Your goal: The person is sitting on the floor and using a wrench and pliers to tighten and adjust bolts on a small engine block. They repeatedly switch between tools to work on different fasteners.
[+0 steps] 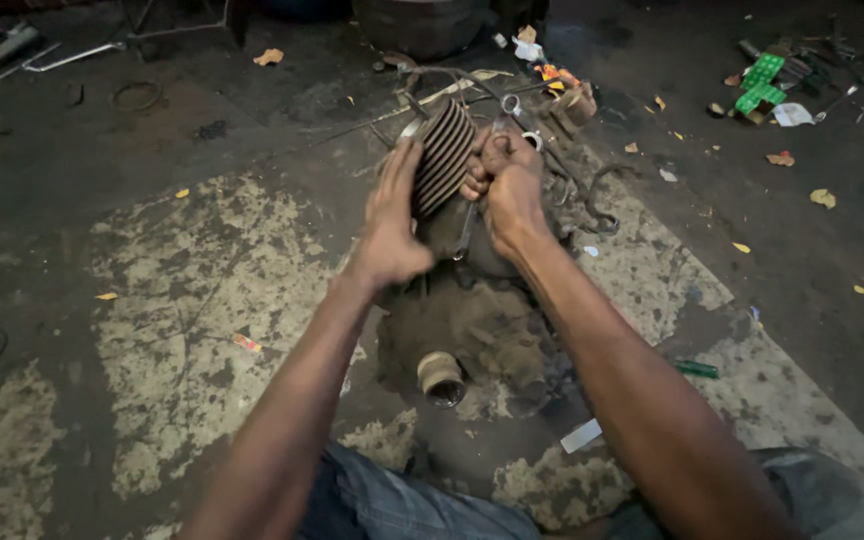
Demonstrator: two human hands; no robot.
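Observation:
A dirty engine block (472,330) rests on the oily floor between my knees. On its top sits a finned metal cylinder (445,152), tilted to the left. My left hand (392,215) presses flat against the cylinder's left side, fingers pointing up. On the cylinder's right side, my right hand (507,185) is clenched around a slim metal tool, a wrench by its look, whose ring end (511,103) sticks up above the fist. A short round pipe stub (440,377) juts from the engine toward me.
Green boxes (760,83) and small tools lie at the far right. A dark round drum (420,22) stands behind the engine. Metal rods (72,57) lie at the far left, a rubber ring (137,96) near them. Dry leaves and scraps dot the stained floor.

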